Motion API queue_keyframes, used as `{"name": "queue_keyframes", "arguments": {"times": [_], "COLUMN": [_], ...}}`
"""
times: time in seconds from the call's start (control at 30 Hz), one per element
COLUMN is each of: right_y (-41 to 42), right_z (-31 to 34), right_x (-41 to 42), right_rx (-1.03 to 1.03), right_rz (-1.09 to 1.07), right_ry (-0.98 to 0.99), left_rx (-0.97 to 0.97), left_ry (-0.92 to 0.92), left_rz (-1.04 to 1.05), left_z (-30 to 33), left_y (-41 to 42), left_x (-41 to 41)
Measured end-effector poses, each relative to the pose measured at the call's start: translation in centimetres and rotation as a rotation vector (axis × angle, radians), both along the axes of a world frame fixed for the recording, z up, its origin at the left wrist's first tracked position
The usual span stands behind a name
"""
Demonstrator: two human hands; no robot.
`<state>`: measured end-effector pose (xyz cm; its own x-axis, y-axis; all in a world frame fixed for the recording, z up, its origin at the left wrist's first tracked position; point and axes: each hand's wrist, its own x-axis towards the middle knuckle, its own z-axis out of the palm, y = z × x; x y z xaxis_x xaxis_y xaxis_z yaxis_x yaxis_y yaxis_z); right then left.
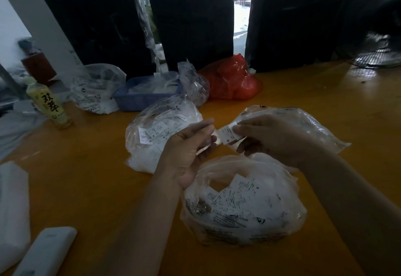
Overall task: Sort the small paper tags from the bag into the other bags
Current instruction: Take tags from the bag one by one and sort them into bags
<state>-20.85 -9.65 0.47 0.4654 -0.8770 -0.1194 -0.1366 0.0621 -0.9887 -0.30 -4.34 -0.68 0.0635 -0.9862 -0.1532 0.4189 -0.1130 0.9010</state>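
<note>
A small white paper tag [227,134] is pinched by the fingertips of my right hand [267,139] above the orange table [91,180]. My left hand [188,145] is raised beside it, fingers curled around a thin white slip. A clear bag with several printed tags [240,204] lies below both hands. A second clear bag of tags [158,130] sits behind my left hand. A flatter clear bag [308,128] lies under my right hand.
A blue basket [138,100] with plastic, another clear bag [95,89], a red bag [234,80] and a green bottle [47,102] stand at the back. Black wrapped boxes [191,17] line the far edge. A white device [45,252] lies front left.
</note>
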Motion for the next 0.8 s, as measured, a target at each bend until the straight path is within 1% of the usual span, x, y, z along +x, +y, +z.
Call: {"name": "queue_keyframes", "arguments": {"times": [0.07, 0.17, 0.23, 0.43, 0.6, 0.8], "right_y": [-0.09, -0.07, 0.00, 0.35, 0.32, 0.27], "right_z": [0.32, 0.47, 0.47, 0.53, 0.35, 0.24], "right_x": [-0.15, -0.11, -0.07, 0.13, 0.26, 0.34], "right_rx": [0.084, 0.043, 0.000, -0.139, -0.237, -0.319], "right_rz": [-0.013, -0.026, -0.040, -0.044, -0.061, -0.107], "right_ry": [-0.128, -0.154, -0.148, -0.081, 0.017, 0.081], "left_rx": [0.002, -0.012, -0.009, 0.005, 0.011, 0.004], "left_ry": [-0.034, -0.081, -0.044, 0.074, 0.064, 0.046], "left_rz": [-0.006, -0.011, -0.013, -0.003, -0.006, 0.036], "left_z": [0.02, -0.12, -0.07, -0.31, -0.23, -0.47], "left_y": [0.12, 0.23, 0.31, 0.01, -0.26, -0.23], "left_x": [-0.09, -0.31, -0.50, -0.59, -0.40, -0.56]}}
